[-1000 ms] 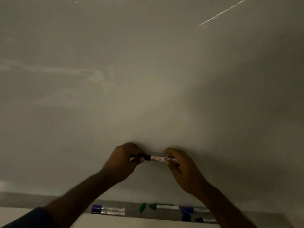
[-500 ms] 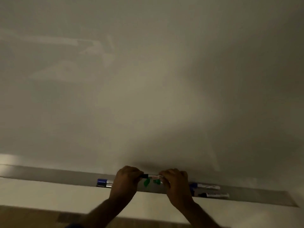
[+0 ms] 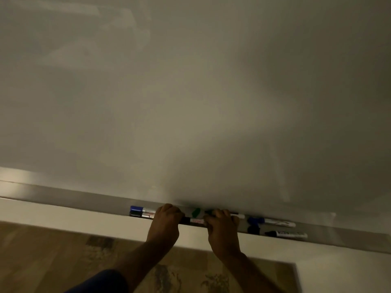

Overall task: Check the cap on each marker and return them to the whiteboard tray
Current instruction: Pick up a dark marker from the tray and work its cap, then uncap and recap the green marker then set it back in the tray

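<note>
A black-capped marker [image 3: 194, 221] with a white barrel lies level between my two hands, right at the grey whiteboard tray [image 3: 74, 200]. My left hand [image 3: 166, 220] grips its capped end and my right hand [image 3: 221, 225] grips the other end. In the tray, a blue-capped marker [image 3: 140, 208] and a dark-capped marker [image 3: 139, 214] lie left of my hands. A green cap [image 3: 195, 212] and a green marker [image 3: 238, 215] sit just behind them. To the right lie another blue marker [image 3: 270, 221], a loose dark cap [image 3: 253, 229] and a black marker [image 3: 285, 234].
The dim whiteboard [image 3: 190, 102] fills the upper view. Below the tray runs a pale wall strip [image 3: 63, 216], and under it a wooden floor [image 3: 42, 261] with a patterned rug [image 3: 179, 275]. Bare stretches of tray run off to both sides of the markers.
Both hands have come down from in front of the board to the tray, carrying the black-capped marker. The view has tilted down, so the floor now shows.
</note>
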### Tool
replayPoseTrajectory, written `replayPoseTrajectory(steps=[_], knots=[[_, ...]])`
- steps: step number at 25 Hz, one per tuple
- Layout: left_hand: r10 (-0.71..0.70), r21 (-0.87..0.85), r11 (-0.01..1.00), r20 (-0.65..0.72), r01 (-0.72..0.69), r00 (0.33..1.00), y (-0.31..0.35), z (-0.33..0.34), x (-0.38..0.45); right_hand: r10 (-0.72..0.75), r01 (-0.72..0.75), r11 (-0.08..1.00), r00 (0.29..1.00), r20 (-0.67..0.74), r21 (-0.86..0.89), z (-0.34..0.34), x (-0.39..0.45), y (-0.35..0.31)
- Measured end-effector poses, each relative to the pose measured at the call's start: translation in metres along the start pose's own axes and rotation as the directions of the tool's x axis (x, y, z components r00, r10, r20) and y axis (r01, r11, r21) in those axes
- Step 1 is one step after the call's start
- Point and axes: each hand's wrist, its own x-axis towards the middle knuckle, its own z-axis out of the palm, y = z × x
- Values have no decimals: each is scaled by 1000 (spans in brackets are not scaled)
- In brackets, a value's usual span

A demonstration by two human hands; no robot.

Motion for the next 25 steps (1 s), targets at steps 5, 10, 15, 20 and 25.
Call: replayPoseTrajectory(steps=[5,10,15,20,25], knots=[[70,28,997,24,-70,997,-13,3,3,-55,56,997,998,-12,54,7,1,3],[80,55,995,75,-84,994,-22,-3,6,-95,95,993,995,-7,70,13,2,-1],[53,2,999,29,-53,998,-18,-7,10,-81,87,990,995,-58,109,8,2,2],[36,-98,995,-15,-37,999,14,-9,27,2,-3,1000,998,-70,-6,-13,7,30],[-127,1,992,162,128,979,46,-5,44,-23,29,981,999,31,-191,-23,5,43]])
